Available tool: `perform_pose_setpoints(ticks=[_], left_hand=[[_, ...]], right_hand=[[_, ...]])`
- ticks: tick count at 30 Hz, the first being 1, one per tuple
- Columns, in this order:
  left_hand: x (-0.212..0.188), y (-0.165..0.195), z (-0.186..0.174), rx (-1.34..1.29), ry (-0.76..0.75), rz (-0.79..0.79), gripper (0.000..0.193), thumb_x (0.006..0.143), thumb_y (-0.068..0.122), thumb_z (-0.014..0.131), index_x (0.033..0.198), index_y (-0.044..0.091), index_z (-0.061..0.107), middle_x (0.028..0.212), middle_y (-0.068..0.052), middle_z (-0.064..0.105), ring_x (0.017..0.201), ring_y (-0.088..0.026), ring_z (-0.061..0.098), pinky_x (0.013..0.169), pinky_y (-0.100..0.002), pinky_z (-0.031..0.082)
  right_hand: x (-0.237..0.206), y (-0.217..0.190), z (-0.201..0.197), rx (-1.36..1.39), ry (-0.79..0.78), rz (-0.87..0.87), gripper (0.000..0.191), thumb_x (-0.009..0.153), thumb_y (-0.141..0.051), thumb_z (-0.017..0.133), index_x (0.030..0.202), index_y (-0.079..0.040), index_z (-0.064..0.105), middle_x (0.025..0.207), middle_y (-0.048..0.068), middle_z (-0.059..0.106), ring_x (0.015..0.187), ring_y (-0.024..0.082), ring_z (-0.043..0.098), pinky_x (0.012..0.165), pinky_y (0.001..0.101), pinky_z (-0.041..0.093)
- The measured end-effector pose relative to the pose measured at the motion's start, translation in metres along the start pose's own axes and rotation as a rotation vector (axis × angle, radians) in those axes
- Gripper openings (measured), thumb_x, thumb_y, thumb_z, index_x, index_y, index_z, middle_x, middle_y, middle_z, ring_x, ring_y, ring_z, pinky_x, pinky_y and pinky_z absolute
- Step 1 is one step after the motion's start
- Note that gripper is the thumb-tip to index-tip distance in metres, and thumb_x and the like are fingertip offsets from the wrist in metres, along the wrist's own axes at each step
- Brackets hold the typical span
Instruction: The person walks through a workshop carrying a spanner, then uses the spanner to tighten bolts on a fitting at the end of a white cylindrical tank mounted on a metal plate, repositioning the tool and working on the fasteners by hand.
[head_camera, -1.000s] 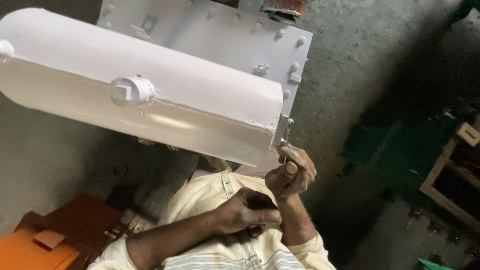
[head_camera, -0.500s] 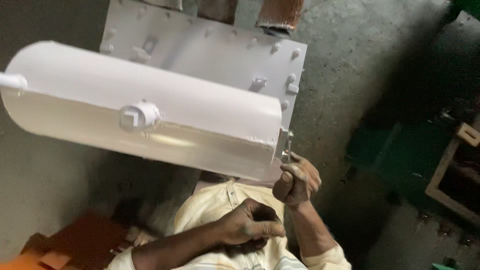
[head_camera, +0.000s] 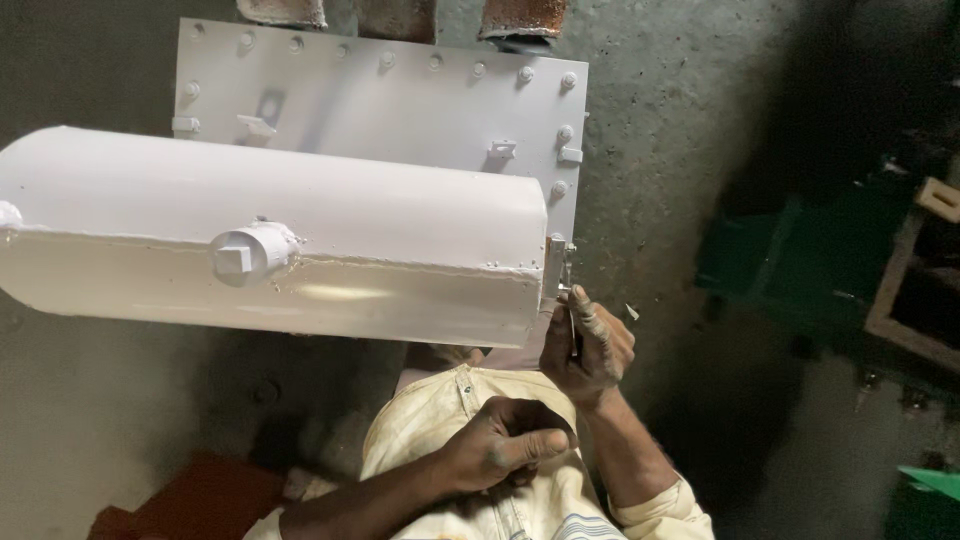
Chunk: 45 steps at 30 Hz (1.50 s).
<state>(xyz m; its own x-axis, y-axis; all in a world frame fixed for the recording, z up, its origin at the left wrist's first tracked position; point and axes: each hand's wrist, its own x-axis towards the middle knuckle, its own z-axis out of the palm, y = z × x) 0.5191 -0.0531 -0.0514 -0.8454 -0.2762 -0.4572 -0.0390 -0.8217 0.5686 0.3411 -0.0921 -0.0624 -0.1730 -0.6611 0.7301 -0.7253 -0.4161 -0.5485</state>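
A white-painted cylindrical tank (head_camera: 280, 235) lies on its side across the view, fixed in front of a flat white bolted plate (head_camera: 400, 95) that stands behind it. At the tank's right end a small bracket (head_camera: 553, 268) juts out, and this is where the work goes on. The right hand (head_camera: 588, 350) is raised to that bracket, its fingers closed narrowly round a thin metal tool (head_camera: 570, 300), most likely a small spanner or key, though its head is too small to tell. It is held upright, probably so that the tip meets the fitting squarely from below. The left hand (head_camera: 500, 450) rests low against the person's pale shirt (head_camera: 450, 430), curled into a loose fist; whether it holds anything small inside cannot be told.

Counted: one tank, with one square-headed plug (head_camera: 245, 255) on a round boss at its middle and one weld seam running along its length. The plate shows a row of eight bolt heads along its top edge and more down its right edge. Three rusty brown blocks (head_camera: 520, 15) show above the plate, seemingly propping it. On the concrete floor (head_camera: 680, 120) to the right stands a dark green metal frame (head_camera: 790, 270), and an orange-red object (head_camera: 190, 500) lies at lower left.
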Motion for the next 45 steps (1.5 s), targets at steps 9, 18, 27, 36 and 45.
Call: perform_pose_setpoints(ticks=[9,18,27,36,45], left_hand=[[-0.005,-0.002,0.006,0.003,0.053,-0.061,0.035,0.099,0.035,0.071,0.106,0.002,0.069,0.067,0.003,0.052,0.053,-0.006,0.049,0.048,-0.025,0.044],[-0.003,0.002,0.002,0.028,0.059,-0.04,0.033,0.099,0.031,0.072,0.11,0.0,0.071,0.072,0.001,0.06,0.053,-0.006,0.05,0.048,-0.025,0.042],[0.005,0.003,-0.007,0.065,-0.034,0.093,0.024,0.106,0.026,0.071,0.111,0.002,0.072,0.081,0.005,0.062,0.066,-0.001,0.053,0.057,-0.021,0.042],[-0.005,0.01,-0.003,0.136,-0.046,-0.008,0.023,0.101,0.025,0.071,0.109,0.004,0.074,0.091,0.004,0.071,0.074,-0.002,0.061,0.066,-0.021,0.051],[0.004,-0.001,0.023,0.159,-0.029,0.122,0.023,0.101,0.024,0.072,0.107,0.002,0.075,0.092,-0.001,0.072,0.083,-0.006,0.064,0.075,-0.023,0.053]], right_hand=[[-0.001,0.0,-0.005,0.005,0.015,0.011,0.041,0.099,0.011,0.063,0.138,0.001,0.059,0.068,0.003,0.055,0.054,0.013,0.05,0.05,0.0323,0.04],[0.02,0.007,0.005,0.12,0.199,-0.161,0.022,0.106,-0.01,0.045,0.114,0.002,0.061,0.08,0.016,0.067,0.064,0.021,0.065,0.089,0.0471,0.064],[0.065,-0.022,-0.03,0.246,-0.145,-0.174,0.032,0.111,-0.036,0.042,0.118,-0.01,0.058,0.068,0.002,0.058,0.068,0.018,0.064,0.112,0.0622,0.043],[0.141,-0.004,-0.005,0.601,0.01,0.073,0.022,0.112,-0.02,0.049,0.125,-0.004,0.057,0.075,0.002,0.058,0.052,0.002,0.053,0.073,0.0399,0.064],[0.164,0.094,0.026,0.691,-0.101,0.318,0.021,0.119,-0.017,0.055,0.12,0.0,0.067,0.099,0.009,0.068,0.056,0.008,0.059,0.051,0.0263,0.055]])
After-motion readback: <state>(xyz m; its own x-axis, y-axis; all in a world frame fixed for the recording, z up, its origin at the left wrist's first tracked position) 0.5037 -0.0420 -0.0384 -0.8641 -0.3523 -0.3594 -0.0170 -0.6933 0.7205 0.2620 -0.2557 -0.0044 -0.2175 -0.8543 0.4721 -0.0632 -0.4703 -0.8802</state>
